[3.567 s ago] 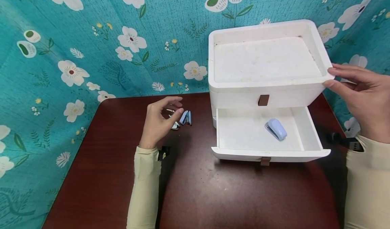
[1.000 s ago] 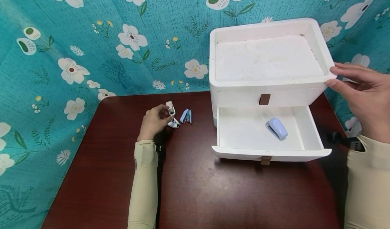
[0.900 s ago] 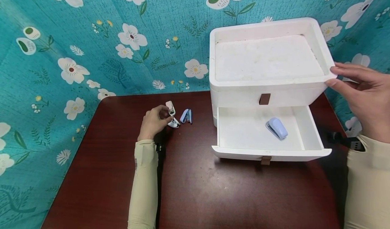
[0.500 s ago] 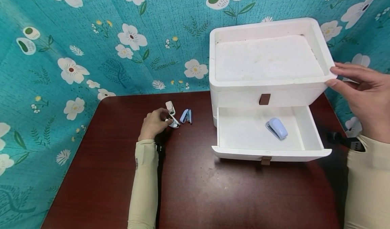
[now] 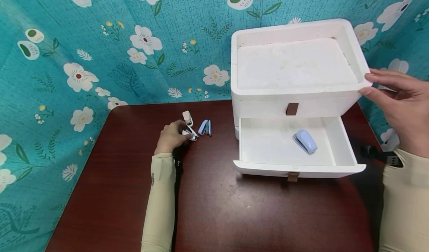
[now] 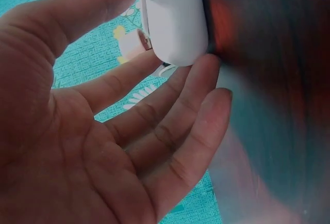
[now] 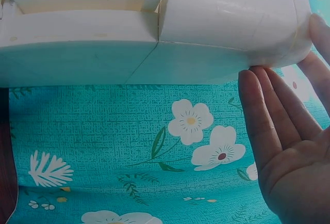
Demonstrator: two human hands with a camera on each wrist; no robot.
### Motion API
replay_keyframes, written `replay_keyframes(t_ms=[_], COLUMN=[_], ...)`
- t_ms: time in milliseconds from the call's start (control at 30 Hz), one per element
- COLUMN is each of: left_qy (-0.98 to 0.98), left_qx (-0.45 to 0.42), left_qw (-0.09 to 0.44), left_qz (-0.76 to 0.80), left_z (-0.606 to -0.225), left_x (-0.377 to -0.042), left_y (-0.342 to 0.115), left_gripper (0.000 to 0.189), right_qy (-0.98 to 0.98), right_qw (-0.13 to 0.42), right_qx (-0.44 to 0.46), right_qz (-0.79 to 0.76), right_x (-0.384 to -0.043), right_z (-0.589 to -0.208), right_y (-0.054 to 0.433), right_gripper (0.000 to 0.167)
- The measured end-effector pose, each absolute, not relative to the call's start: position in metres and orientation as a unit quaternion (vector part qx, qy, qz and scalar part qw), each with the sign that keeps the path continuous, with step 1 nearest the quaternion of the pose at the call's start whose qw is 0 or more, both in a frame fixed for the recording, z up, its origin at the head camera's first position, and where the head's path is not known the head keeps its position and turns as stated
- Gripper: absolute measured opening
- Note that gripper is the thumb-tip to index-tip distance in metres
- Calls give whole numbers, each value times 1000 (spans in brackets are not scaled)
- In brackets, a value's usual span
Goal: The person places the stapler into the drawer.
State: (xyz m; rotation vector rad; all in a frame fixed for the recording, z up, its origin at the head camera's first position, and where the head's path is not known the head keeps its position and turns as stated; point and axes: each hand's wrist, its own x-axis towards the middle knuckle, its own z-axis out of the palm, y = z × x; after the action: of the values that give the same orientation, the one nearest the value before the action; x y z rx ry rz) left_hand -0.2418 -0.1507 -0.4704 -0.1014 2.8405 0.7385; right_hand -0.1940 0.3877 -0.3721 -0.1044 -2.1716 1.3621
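My left hand [image 5: 170, 136] is low over the table's left part, pinching a small white stapler [image 5: 191, 134] between thumb and fingers. Up close in the left wrist view, the white stapler's rounded end [image 6: 175, 22] shows between the thumb and fingertips. Just behind it stands another whitish stapler [image 5: 187, 118], and a light blue stapler [image 5: 205, 127] is to the right. My right hand [image 5: 399, 103] rests its extended fingers and thumb on the right front corner of a white drawer cabinet [image 5: 258, 107]. Inside its pulled-out lower drawer [image 5: 268, 151] lies a lavender stapler [image 5: 304, 141].
The cabinet's upper drawer, with a brown tab [image 5: 292, 109], is closed. On top is a shallow tray [image 5: 295, 64] with raised rims. The dark reddish-brown table [image 5: 218, 207] meets a teal floral cloth [image 5: 110, 51] at the back and left.
My left hand has come down from above the staplers, its fingers shifting from near the rear whitish one onto the front white stapler. The right hand keeps its place on the cabinet.
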Motion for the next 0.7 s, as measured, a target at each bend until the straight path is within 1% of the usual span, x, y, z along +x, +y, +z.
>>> replay_keyframes(t_ms=[300, 700], left_qy=[962, 953], left_qx=[-37, -43], left_qw=[108, 71], left_qz=[248, 290], left_z=[-472, -472], left_x=[-243, -242], left_y=[-149, -150], left_gripper=[56, 57], right_qy=[-808, -804], right_qw=[291, 286], right_qx=[-24, -33], right_qz=[511, 520], right_x=[-195, -196], right_z=[-372, -372], right_y=[389, 387], right_gripper=[32, 33])
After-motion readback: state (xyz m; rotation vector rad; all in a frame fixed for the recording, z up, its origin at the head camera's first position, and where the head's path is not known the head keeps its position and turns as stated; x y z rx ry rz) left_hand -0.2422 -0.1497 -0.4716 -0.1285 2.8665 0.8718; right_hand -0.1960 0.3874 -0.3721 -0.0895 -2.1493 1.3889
